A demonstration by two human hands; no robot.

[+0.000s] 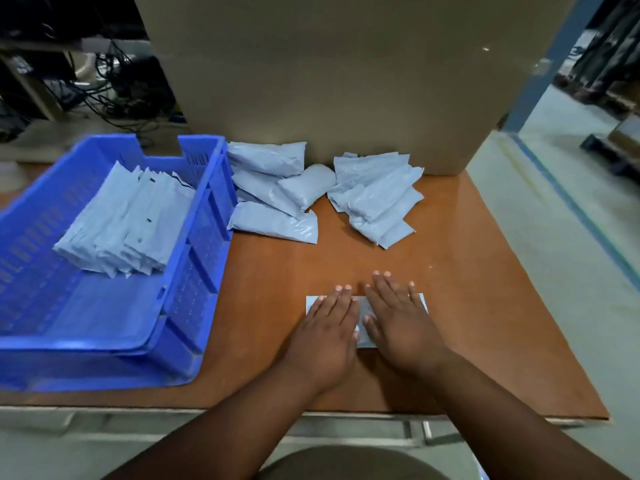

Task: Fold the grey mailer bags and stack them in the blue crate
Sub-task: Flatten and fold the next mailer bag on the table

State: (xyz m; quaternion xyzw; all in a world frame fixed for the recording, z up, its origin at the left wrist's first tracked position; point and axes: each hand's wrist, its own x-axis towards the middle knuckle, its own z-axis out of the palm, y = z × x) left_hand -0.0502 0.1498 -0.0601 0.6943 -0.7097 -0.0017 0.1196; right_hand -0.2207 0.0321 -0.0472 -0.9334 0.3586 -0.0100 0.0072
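Both hands pressed flat on one grey mailer bag, right of the blue crate.

The left hand [327, 327] and right hand [398, 318] lie side by side, fingers straight and spread, palms down on a thin, smooth rectangular mailer bag [363, 308] on the brown wooden table [467, 289]; neither grips it. The blue crate [194, 258], moulded plastic with slotted walls, holds a leaning stack of folded bags [124, 220]. Just right of the crate lie two loose piles of crinkled, puffy grey bags [273, 195] [377, 199], against a large cardboard box [346, 71].
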